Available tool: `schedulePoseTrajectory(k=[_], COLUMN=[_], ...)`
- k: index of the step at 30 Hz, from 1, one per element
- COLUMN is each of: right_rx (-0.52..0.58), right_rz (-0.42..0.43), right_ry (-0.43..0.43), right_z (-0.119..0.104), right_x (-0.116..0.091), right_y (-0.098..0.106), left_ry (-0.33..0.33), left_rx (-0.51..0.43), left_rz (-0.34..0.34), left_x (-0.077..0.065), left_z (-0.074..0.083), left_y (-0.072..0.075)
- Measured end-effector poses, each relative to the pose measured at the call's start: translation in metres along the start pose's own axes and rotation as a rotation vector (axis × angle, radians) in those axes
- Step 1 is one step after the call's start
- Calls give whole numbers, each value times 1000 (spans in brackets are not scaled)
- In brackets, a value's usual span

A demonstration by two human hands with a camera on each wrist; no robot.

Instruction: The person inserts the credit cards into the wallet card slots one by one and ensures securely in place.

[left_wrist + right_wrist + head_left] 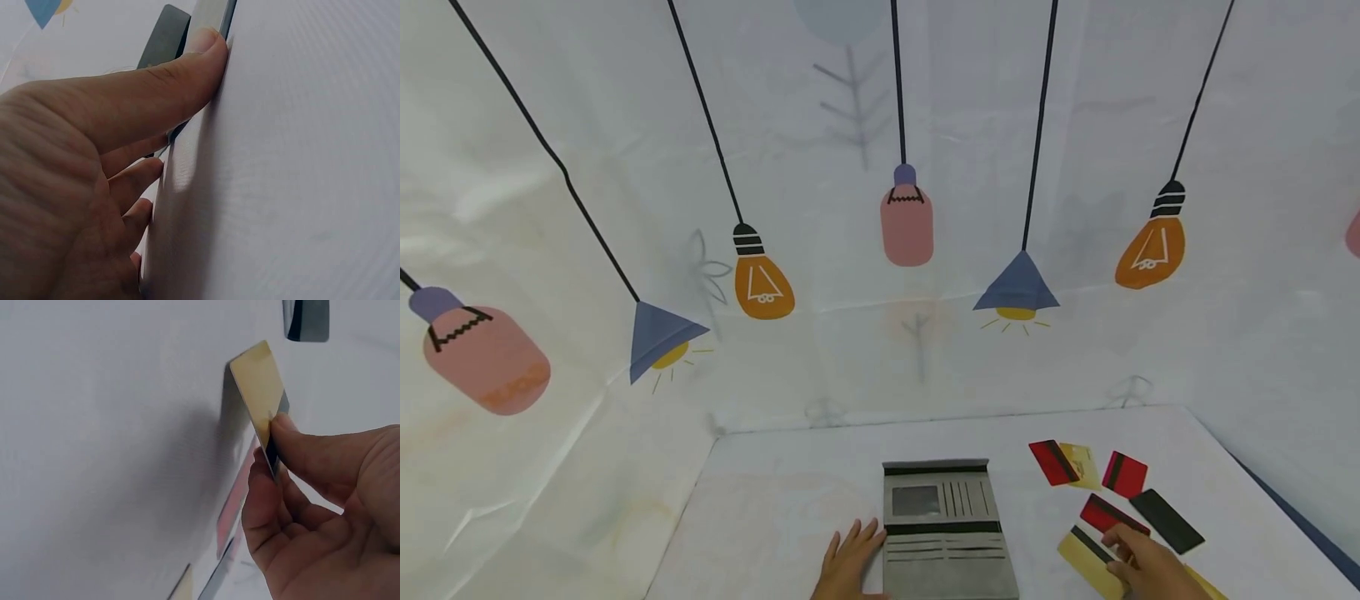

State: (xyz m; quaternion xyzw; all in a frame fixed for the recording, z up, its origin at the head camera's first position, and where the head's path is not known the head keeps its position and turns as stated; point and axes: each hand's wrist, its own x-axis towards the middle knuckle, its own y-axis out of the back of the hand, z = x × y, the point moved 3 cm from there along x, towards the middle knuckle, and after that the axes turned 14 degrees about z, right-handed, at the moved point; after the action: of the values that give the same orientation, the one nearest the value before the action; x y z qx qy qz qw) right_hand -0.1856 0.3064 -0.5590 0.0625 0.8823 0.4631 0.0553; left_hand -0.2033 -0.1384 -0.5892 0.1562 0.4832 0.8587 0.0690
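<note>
An opened grey wallet [947, 567] with card slots and a clear window lies on the white table. My left hand [847, 565] is at its left edge, fingers spread and fairly straight. In the left wrist view the thumb of that hand [125, 119] touches the wallet's edge [212, 14]. To the right, my right hand [1153, 567] pinches a gold card [1084, 560] with a dark stripe between thumb and fingers. The right wrist view shows this card [257, 378] tilted up from the table, its lower end partly behind the thumb.
Around the right hand lie more cards: a red one [1101, 512], a black one [1167, 521], a yellow one [1206, 582] partly hidden by the hand, and farther back two red [1049, 463] [1125, 475] and a gold one [1084, 467]. A lamp-printed white sheet [850, 358] hangs behind.
</note>
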Motion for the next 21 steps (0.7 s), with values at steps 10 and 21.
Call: schedulePoseTrajectory(k=[10, 21], right_rx=[51, 320], right_rz=[-47, -31], right_ry=[-96, 217], right_z=[-8, -51], right_x=[0, 2], right_y=[3, 5], left_ry=[-47, -60], left_rx=[30, 27], left_rz=[35, 59], left_x=[-2, -4], left_z=[-3, 0], left_y=[-3, -3])
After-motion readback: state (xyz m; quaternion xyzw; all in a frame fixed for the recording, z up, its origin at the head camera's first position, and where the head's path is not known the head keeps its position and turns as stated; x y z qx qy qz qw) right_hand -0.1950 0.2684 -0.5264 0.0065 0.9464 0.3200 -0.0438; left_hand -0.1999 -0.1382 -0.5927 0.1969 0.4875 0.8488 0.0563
